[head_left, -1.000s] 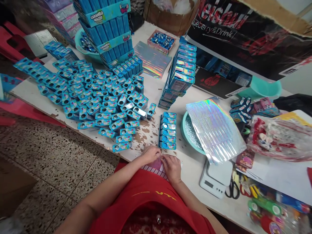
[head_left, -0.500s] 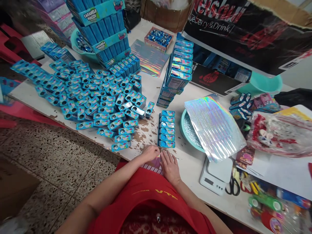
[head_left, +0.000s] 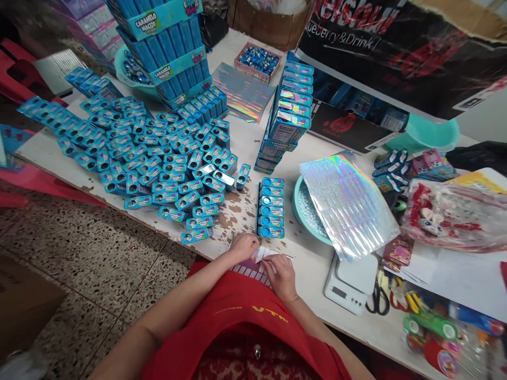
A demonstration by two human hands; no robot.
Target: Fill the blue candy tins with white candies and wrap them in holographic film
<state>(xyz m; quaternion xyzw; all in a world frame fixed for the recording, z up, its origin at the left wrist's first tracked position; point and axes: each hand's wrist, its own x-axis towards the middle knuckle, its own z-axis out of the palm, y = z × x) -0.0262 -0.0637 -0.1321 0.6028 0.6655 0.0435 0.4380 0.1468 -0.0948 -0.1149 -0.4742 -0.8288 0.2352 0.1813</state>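
Note:
At the table's front edge lies a shiny pinkish sheet [head_left: 250,268] with white strips along its lower part. My left hand [head_left: 244,247] is closed at the sheet's upper edge, fingertips pinched on its corner area. My right hand [head_left: 280,274] is closed too, thumb and fingers pinching a white backing strip [head_left: 266,254] that lifts up beside the left fingertips. Just beyond the hands stands a short row of blue boxes [head_left: 272,209] with round holes on top. Many similar blue boxes [head_left: 166,153] spread over the table to the left.
A teal bowl of white beads [head_left: 309,214] sits at right, partly under holographic sheets [head_left: 348,203]. Nearby are a white scale [head_left: 350,282] and scissors [head_left: 379,300]. Stacked blue display boxes [head_left: 158,47] rise at the back left; a large black carton [head_left: 368,58] stands at back right.
My right hand has gone from lying spread on the sheet to a pinch, shifting slightly right and down. The white strip now shows lifted between my hands.

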